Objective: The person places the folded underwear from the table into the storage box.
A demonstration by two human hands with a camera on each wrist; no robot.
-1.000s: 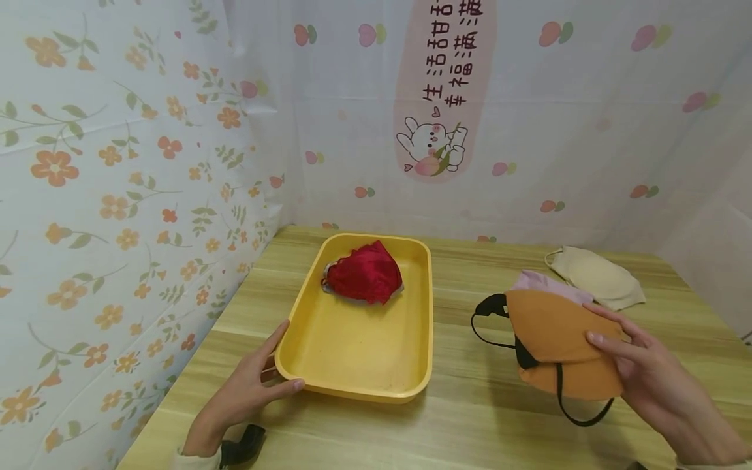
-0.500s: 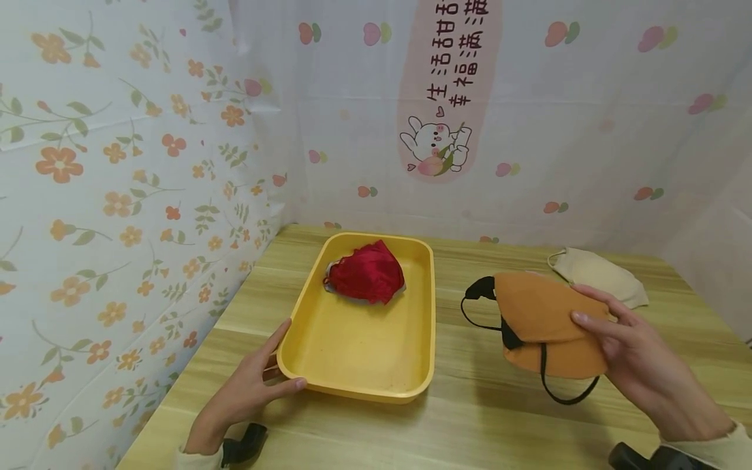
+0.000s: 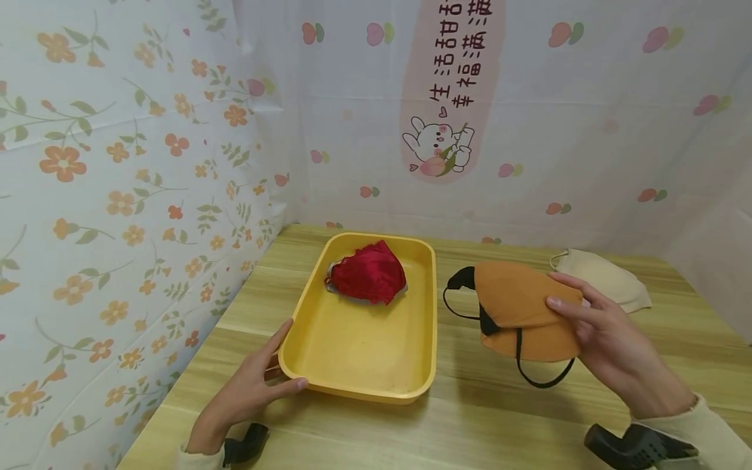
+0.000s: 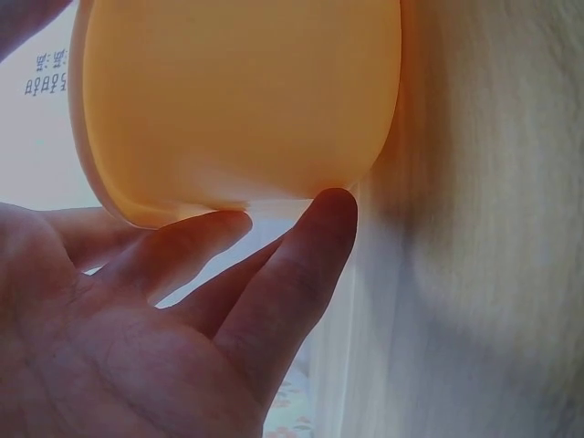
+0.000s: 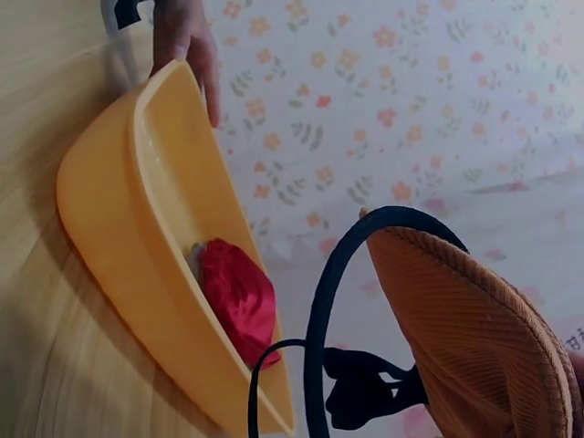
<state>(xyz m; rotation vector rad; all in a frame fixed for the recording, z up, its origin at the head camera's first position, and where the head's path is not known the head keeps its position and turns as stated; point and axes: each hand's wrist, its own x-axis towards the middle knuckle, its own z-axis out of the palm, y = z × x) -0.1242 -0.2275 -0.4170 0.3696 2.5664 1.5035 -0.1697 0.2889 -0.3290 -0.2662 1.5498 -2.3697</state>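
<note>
My right hand [image 3: 611, 339] pinches a folded orange bra [image 3: 517, 300] with black straps, thumb on top. It hangs over the table right of a yellow tray [image 3: 358, 390], and its black strap loops [image 5: 330, 301] dangle in the right wrist view. A sliver of lilac cloth shows beside the fingers. At the tray's near left corner lies my left hand [image 3: 249, 388], thumb along the front side and fingers against the left side. The left wrist view shows those fingers [image 4: 297, 283] fairly straight, tips at the outer wall. Inside the tray's far end sits a crumpled red satin piece [image 3: 371, 273].
A cream folded piece with a thin loop [image 3: 605, 277] lies at the back right of the wooden table [image 3: 470, 424]. Printed white curtains [image 3: 341, 130] stand behind and along the left. Dark devices [image 3: 637, 447] are strapped to both wrists.
My right hand has carried the orange bra leftward and slightly away from me, nearer the tray. The left hand stays at the tray corner, and the red piece is unmoved.
</note>
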